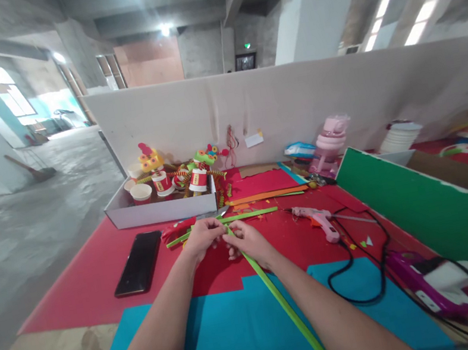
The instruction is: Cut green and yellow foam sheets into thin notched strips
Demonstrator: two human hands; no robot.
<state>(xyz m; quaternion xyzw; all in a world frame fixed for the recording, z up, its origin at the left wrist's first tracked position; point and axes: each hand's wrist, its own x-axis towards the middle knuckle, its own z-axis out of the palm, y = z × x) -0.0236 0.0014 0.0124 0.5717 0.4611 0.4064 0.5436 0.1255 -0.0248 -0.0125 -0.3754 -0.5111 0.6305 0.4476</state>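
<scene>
My left hand (203,236) is closed in a pinch at the near end of a light green paper strip. My right hand (248,239) pinches the same strip (283,302), which runs down toward me between my forearms. The fingertips of both hands almost meet, and they partly hide the strip's end. Just beyond them another green paper strip (254,214) lies sideways, passing behind my fingers. Red-handled scissors (175,230) rest beside my left hand, their blades pointing right. To the right lies a pink hot glue gun (320,221) with a black cord.
A black phone (138,264) lies on the red table cover (75,275). Behind it a white box (161,213) holds paper-cup figures. Orange strips (269,195) lie farther back. At right are a green board (428,195), a purple power strip (432,285) and a pink fan-like device (331,142).
</scene>
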